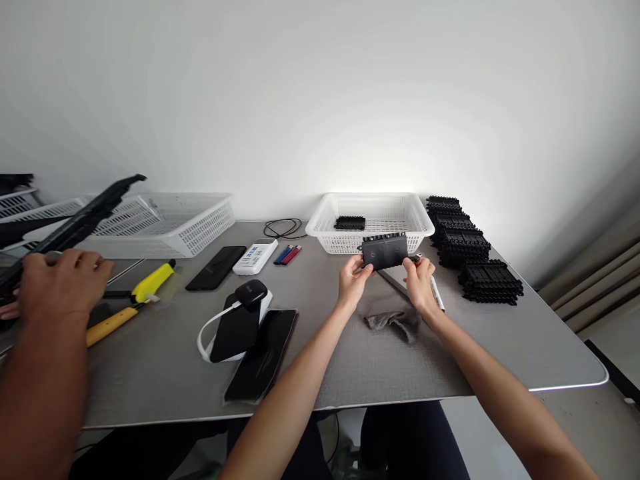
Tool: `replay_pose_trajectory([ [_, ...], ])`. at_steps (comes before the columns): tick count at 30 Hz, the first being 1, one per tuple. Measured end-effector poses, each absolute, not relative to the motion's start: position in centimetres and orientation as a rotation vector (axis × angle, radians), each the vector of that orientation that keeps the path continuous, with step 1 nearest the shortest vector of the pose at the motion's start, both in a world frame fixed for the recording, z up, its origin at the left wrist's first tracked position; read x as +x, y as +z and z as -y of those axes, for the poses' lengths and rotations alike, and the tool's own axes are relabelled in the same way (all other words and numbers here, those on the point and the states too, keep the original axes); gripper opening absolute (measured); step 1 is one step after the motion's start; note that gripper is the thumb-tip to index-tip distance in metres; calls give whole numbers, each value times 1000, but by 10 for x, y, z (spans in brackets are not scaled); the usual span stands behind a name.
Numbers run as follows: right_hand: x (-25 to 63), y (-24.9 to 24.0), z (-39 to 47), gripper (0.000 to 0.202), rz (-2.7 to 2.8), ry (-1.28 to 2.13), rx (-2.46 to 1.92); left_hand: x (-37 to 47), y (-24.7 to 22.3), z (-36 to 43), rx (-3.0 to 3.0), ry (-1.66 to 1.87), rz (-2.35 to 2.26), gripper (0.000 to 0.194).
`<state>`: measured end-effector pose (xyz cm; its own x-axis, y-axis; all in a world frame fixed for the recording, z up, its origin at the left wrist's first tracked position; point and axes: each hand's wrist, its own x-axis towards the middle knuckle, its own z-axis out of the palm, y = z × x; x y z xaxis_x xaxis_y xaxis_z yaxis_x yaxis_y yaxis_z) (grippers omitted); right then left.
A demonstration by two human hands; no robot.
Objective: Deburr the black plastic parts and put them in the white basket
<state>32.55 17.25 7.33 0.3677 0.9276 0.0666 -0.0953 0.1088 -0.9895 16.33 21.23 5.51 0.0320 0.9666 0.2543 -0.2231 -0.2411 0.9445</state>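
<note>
Between my two hands is a small black plastic panel (pixel 385 251), toothed along its edges, raised over the table in front of a white basket. My left hand (pixel 353 281) pinches its lower left corner between thumb and fingers. At the right edge, the closed fingers of my right hand (pixel 420 283) meet the panel. A small black and orange end shows by those fingers, and a white pen-like stick (pixel 437 293) shows beside the palm; I cannot tell if they are one thing or held. A grey cloth (pixel 395 324) lies crumpled below.
The white basket (pixel 370 241) contains a similar black panel (pixel 350 223). Stacks of black panels (pixel 490 281) stand at right. Phones (pixel 263 357), a power bank (pixel 255 257) and lighters (pixel 287 255) lie left of centre. At far left, another person's hand (pixel 63 283) holds a long black part (pixel 85 217).
</note>
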Motion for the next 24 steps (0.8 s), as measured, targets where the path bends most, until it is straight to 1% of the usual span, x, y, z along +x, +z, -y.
replay_pose_trajectory([
  [5, 323, 79, -171, 29, 970, 1342, -1120, 162, 54, -214, 1279, 1469, -855, 42],
  [12, 318, 89, -166, 30, 1039, 1765, -996, 167, 56, -211, 1387, 1411, -786, 40],
  [16, 315, 88, -164, 26, 1027, 1887, -991, 169, 57, -207, 1484, 1357, -768, 37],
  [24, 318, 90, -165, 23, 952, 1964, -1012, 170, 57, -201, 1634, 1283, -796, 22],
])
